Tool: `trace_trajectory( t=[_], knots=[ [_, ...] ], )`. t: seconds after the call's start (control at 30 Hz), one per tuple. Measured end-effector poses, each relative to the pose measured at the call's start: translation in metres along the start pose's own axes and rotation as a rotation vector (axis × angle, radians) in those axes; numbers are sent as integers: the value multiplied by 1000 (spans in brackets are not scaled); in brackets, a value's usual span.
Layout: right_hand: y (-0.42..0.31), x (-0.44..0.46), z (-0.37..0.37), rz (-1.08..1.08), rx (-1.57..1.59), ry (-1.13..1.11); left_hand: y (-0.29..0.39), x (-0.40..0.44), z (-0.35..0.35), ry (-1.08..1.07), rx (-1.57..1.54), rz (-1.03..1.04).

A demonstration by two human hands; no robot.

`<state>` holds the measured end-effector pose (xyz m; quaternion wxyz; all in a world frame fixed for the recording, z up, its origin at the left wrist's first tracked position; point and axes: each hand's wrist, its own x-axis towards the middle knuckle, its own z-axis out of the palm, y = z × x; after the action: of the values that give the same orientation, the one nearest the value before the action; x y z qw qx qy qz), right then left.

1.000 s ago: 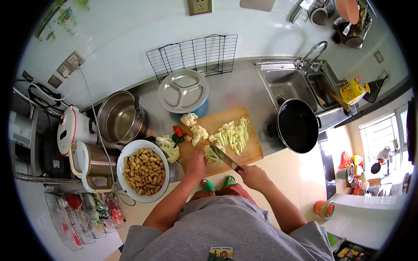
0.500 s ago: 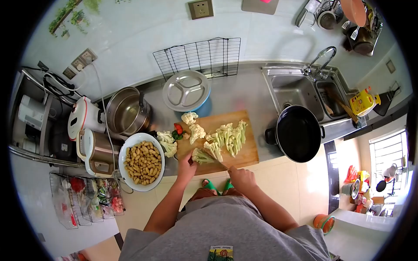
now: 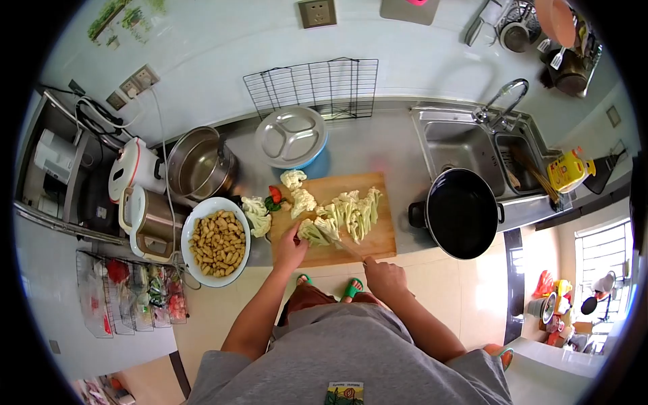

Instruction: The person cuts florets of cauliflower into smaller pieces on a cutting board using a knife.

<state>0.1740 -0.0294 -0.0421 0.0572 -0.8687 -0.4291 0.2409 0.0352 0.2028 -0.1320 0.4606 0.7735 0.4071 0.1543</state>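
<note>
My left hand grips a piece of cauliflower at the front left of the wooden cutting board. My right hand is closed around a knife, whose blade slants up and left across the board to that piece. Cut cauliflower strips lie in a heap just beyond the blade. Further back on the board sit uncut florets, and a red pepper lies at its left edge. A larger cauliflower chunk rests left of the board.
A white bowl of peanuts stands on the left, near a steel pot. Behind the board is a divided metal tray on a blue container. A black pan sits at right, before the sink.
The view has shifted slightly. My right hand and the knife have drawn back a little toward me and to the right. My left hand still holds the cauliflower piece.
</note>
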Motion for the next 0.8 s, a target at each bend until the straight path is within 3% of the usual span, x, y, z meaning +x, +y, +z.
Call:
trace_trajectory(
  t=[0.13, 0.57, 0.63, 0.8],
  knots=[
    [-11, -5, -9, 25, -28, -32, 15, 2, -6, -71, 60, -39],
    [-29, 19, 19, 125, -49, -31, 2, 0, -13, -116, 158, 116],
    [-27, 23, 20, 158, 107, 29, -19, 2, -9, -102, -71, 160],
    [-28, 8, 5, 195, 205, 103, -28, 6, -16, -95, -100, 144]
  ],
)
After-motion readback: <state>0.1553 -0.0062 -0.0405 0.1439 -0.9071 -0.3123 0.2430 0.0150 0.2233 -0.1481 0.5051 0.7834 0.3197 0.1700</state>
